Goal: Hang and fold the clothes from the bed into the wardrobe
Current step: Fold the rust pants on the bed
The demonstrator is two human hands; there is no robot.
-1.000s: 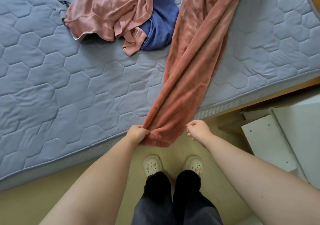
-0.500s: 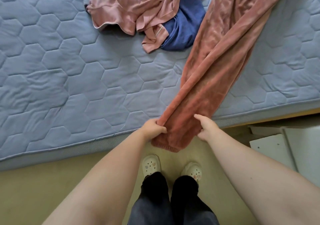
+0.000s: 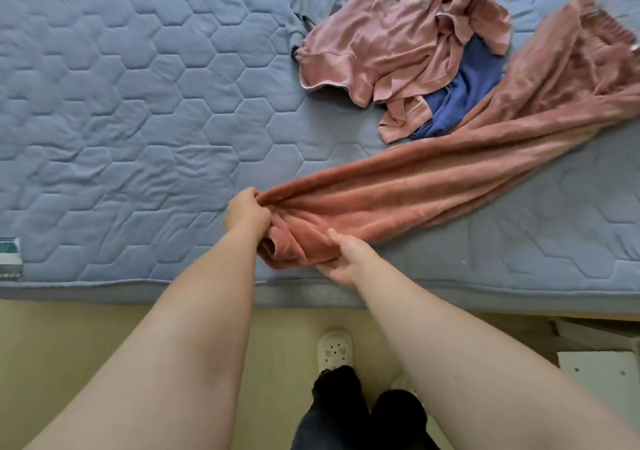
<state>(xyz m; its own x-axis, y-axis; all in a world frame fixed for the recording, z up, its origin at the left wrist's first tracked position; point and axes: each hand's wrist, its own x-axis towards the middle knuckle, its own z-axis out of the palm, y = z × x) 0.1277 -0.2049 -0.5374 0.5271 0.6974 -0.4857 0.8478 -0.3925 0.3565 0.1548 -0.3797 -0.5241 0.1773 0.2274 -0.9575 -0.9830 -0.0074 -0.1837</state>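
Right, at the near edge of the bed [image 3: 121, 120] my left hand [image 3: 246, 212] curls tight round the bunched end of the trousers [image 3: 450, 179], and my right hand [image 3: 346, 259] pinches it too, thumb on top. The trousers stretch away toward the far right corner. I reckon I'm laying them out to fold; next, both legs want squaring flat. Beyond lies a heaped pink top [image 3: 381, 44] over a blue garment [image 3: 464, 93].

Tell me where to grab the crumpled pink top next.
Probably pinch the pink top at its piped hem, coming from the near-left: that edge arches up off the mattress, free, while the blue garment and fleece trousers crowd its right.
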